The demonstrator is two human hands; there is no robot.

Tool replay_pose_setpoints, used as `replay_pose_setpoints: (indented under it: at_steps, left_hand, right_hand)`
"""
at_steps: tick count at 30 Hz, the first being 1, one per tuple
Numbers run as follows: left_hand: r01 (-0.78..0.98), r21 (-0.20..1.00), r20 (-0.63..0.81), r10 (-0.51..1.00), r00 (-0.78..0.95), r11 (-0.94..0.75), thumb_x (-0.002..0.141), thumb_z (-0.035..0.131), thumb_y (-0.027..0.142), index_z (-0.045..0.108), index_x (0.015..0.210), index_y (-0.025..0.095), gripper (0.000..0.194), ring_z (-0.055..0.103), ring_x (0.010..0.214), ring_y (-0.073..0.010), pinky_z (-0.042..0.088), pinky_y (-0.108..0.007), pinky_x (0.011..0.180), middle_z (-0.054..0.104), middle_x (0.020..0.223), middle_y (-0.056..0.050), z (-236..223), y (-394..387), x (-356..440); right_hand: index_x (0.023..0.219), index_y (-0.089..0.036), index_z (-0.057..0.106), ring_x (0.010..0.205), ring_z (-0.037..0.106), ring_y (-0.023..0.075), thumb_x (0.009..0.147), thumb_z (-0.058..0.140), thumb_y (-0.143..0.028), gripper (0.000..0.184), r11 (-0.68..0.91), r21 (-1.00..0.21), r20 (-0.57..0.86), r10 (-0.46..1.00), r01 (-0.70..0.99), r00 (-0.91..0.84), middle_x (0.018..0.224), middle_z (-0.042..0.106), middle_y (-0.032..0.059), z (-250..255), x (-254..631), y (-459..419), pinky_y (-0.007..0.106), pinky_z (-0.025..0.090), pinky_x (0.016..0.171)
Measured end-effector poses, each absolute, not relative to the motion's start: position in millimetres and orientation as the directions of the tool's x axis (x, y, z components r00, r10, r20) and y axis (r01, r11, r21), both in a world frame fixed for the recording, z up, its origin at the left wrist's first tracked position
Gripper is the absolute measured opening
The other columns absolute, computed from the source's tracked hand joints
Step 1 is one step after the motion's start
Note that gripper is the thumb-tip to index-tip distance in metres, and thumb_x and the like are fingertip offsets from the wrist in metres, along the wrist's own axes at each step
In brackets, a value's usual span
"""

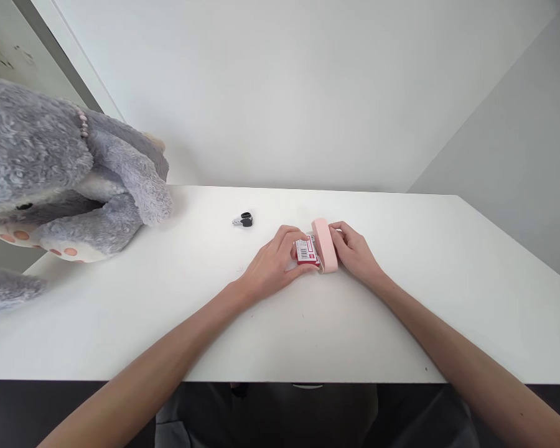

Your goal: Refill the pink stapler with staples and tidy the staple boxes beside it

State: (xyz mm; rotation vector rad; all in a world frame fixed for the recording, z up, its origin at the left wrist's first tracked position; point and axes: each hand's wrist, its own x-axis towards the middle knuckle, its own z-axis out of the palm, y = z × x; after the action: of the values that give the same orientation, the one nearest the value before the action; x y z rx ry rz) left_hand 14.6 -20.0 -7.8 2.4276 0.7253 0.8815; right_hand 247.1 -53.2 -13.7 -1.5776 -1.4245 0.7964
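Near the middle of the white table (256, 336), my left hand (275, 258) grips a small red-and-white box (305, 249) with a barcode on its face. Its thumb lies along the near side and its fingers curl over the far side. Against the box's right side stands a long pink object (325, 246) with rounded ends; I cannot tell its exact kind. My right hand (353, 250) holds that pink object from the right, fingers bent behind it and partly hidden. Beyond my left hand lies a small black-handled tool (244, 219) with a silver tip, resembling little scissors.
A large grey plush toy (121, 162) with a bead string leans over the table's left end. A white wall (280, 93) rises behind the table, and a grey wall (518, 149) stands at the right. The table's front edge runs below my forearms.
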Motion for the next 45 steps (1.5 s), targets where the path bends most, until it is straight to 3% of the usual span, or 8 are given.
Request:
replay_pose_setpoints:
  at_steps: [7, 12, 20, 30, 34, 37, 41, 45]
  left_hand:
    - [0.412, 0.505, 0.521, 0.648, 0.555, -0.758, 0.104, 0.055, 0.038, 0.049, 0.130, 0.024, 0.030, 0.061, 0.124, -0.0268, 0.047, -0.048, 0.110, 0.059, 0.139, -0.013, -5.8, -19.7, 16.8]
    - [0.477, 0.532, 0.496, 0.714, 0.495, -0.700, 0.105, 0.039, 0.019, 0.047, 0.134, 0.024, 0.030, 0.056, 0.133, -0.0257, 0.044, -0.049, 0.115, 0.060, 0.144, -0.011, -10.8, -15.5, 14.6]
    - [0.488, 0.548, 0.446, 0.731, 0.516, -0.679, 0.099, 0.055, 0.026, 0.046, 0.134, 0.024, 0.036, 0.057, 0.127, -0.0284, 0.050, -0.048, 0.108, 0.061, 0.141, -0.010, -12.5, -16.3, 16.1]
    - [0.512, 0.504, 0.466, 0.718, 0.517, -0.696, 0.102, 0.051, 0.026, 0.048, 0.132, 0.022, 0.031, 0.060, 0.122, -0.0273, 0.051, -0.047, 0.106, 0.062, 0.133, -0.012, -14.1, -15.2, 16.4]
    - [0.600, 0.404, 0.531, 0.711, 0.461, -0.690, 0.099, 0.045, 0.015, 0.048, 0.133, 0.021, 0.034, 0.055, 0.130, -0.0295, 0.045, -0.051, 0.113, 0.060, 0.136, -0.013, -16.8, -5.1, 10.7]
    - [0.728, 0.329, 0.541, 0.752, 0.377, -0.602, 0.097, 0.049, 0.017, 0.047, 0.137, 0.018, 0.040, 0.046, 0.140, -0.0365, 0.039, -0.059, 0.117, 0.052, 0.147, -0.018, -20.4, 5.4, 3.8]
    - [0.833, 0.318, 0.481, 0.834, 0.269, -0.452, 0.095, 0.055, 0.023, 0.043, 0.144, 0.010, 0.052, 0.032, 0.152, -0.0449, 0.031, -0.067, 0.122, 0.038, 0.158, -0.028, -26.9, 14.3, -2.5]
    - [0.828, 0.341, 0.416, 0.861, 0.291, -0.445, 0.098, 0.047, 0.023, 0.037, 0.149, 0.007, 0.054, 0.033, 0.155, -0.0426, 0.027, -0.068, 0.127, 0.038, 0.160, -0.029, -28.6, 15.1, -4.0]
  right_hand:
    - [0.108, -0.026, 0.064, 0.066, 0.052, 0.0176, 0.103, 0.045, -0.065, 0.043, -0.003, -0.888, 0.080, 0.984, 0.459, 0.161, 0.082, 0.071, 0.0013, -15.9, 248.3, -52.4, 0.031, 0.041, 0.060]
    - [0.108, -0.026, 0.064, 0.064, 0.049, 0.0169, 0.103, 0.044, -0.064, 0.043, -0.003, -0.894, 0.073, 0.985, 0.448, 0.153, 0.082, 0.069, 0.0008, -15.1, 247.8, -52.3, 0.031, 0.038, 0.059]
    - [0.108, -0.026, 0.064, 0.065, 0.050, 0.0174, 0.103, 0.045, -0.064, 0.043, 0.004, -0.896, 0.078, 0.986, 0.445, 0.149, 0.082, 0.070, 0.0009, -14.3, 248.1, -52.5, 0.031, 0.039, 0.061]
    - [0.107, -0.026, 0.064, 0.064, 0.052, 0.0171, 0.103, 0.045, -0.063, 0.042, 0.018, -0.892, 0.095, 0.984, 0.452, 0.149, 0.079, 0.070, 0.0006, -15.9, 248.8, -51.4, 0.030, 0.039, 0.059]
    - [0.105, -0.027, 0.063, 0.064, 0.050, 0.0169, 0.104, 0.045, -0.062, 0.040, 0.010, -0.891, 0.088, 0.985, 0.454, 0.150, 0.080, 0.070, 0.0002, -15.4, 248.5, -52.5, 0.030, 0.038, 0.060]
    - [0.105, -0.027, 0.062, 0.064, 0.050, 0.0173, 0.103, 0.045, -0.063, 0.040, 0.007, -0.901, 0.077, 0.987, 0.434, 0.143, 0.080, 0.070, 0.0002, -14.6, 248.2, -53.2, 0.031, 0.038, 0.060]
    - [0.105, -0.027, 0.063, 0.064, 0.049, 0.0173, 0.102, 0.047, -0.063, 0.040, 0.002, -0.904, 0.072, 0.986, 0.428, 0.147, 0.078, 0.069, -0.0002, -13.3, 247.7, -53.3, 0.031, 0.038, 0.060]
    - [0.104, -0.026, 0.062, 0.063, 0.049, 0.0168, 0.102, 0.046, -0.062, 0.039, 0.009, -0.901, 0.081, 0.986, 0.433, 0.147, 0.076, 0.067, -0.0007, -12.0, 247.1, -53.4, 0.031, 0.038, 0.060]
